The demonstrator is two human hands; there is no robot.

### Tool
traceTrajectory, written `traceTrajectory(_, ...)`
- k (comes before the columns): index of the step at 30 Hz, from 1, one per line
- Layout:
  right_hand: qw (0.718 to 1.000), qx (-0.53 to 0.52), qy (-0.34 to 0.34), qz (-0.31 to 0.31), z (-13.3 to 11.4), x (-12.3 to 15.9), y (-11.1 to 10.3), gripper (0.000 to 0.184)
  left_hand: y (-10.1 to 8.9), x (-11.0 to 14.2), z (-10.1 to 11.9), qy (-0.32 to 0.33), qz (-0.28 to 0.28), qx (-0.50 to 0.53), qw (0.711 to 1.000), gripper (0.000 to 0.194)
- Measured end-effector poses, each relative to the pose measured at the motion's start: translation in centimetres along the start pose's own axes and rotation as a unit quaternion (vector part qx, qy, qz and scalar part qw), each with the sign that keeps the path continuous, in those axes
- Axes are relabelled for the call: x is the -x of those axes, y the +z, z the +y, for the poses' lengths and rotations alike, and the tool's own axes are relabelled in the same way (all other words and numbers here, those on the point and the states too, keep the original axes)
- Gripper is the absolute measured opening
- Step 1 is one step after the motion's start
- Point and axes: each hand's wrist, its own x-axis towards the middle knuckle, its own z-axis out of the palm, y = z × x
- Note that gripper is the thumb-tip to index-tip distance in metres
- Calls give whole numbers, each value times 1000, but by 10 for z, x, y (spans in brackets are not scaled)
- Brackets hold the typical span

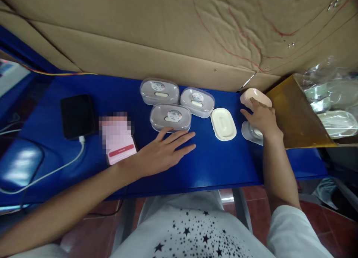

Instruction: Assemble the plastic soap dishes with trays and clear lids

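The pale pink, oval plastic container [257,93] beside the brown cardboard box [302,114], judged light, stiff and slippery, is best gripped by its side walls, touched by the right hand [263,118] with fingers parted, grip indiscernible, the left hand [158,155] being spread, empty.

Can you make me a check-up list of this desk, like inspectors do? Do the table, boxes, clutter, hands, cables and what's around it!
Surface: blue table, shiny.
Things: three lidded boxes, a cream piece, a pink box, a clear lid partly hidden by the right arm.
Clutter: phone, black device.
Hands: left open by the front lidded box; right at the pink box, grip unclear.
Cables: white one plugged into the black device.
Surroundings: cardboard behind, carton at right.
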Motion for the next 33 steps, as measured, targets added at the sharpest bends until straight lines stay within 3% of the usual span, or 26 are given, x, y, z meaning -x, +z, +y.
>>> traceTrajectory(2, 999, 2, 24, -30, 6, -14, 9, 61, 0, -1, 0, 12, 12, -7, 1000, 50)
traceTrajectory(4, 999, -18, 22, -41, 9, -21, 11, 48, 0, -1, 1, 15, 19, -10, 1000, 48)
traceTrajectory(7, 999, -39, -4, -8, 9, -21, 6, 31, 0, -1, 1, 19, 25, -5, 999, 42)
traceTrajectory(10, 998, -38, -32, 35, 4, -13, 3, 34, 1, 0, 2, 25, 28, 3, 999, 38)
traceTrajectory(14, 998, -14, -66, 8, -7, -9, 7, 47, 3, 0, 4, 28, 29, 11, 999, 35)
traceTrajectory(18, 999, 34, -24, -7, -16, -18, 10, 47, 5, -1, 5, 36, 29, 19, 999, 30)
traceTrajectory(21, 998, 25, -22, 48, -23, -19, 1, 46, 5, -1, 6, 39, 33, 24, 998, 27)
traceTrajectory(26, 988, -8, -89, 126, -54, 18, -17, 44, 8, 0, 5, 39, 38, 26, 998, 25)
traceTrajectory(30, 983, -6, -150, 104, -94, 51, -9, 44, 10, 1, 6, 42, 35, 24, 998, 25)
traceTrajectory(33, 984, -22, -153, 87, -112, 60, 5, 42, 9, 0, 8, 45, 39, 19, 998, 25)
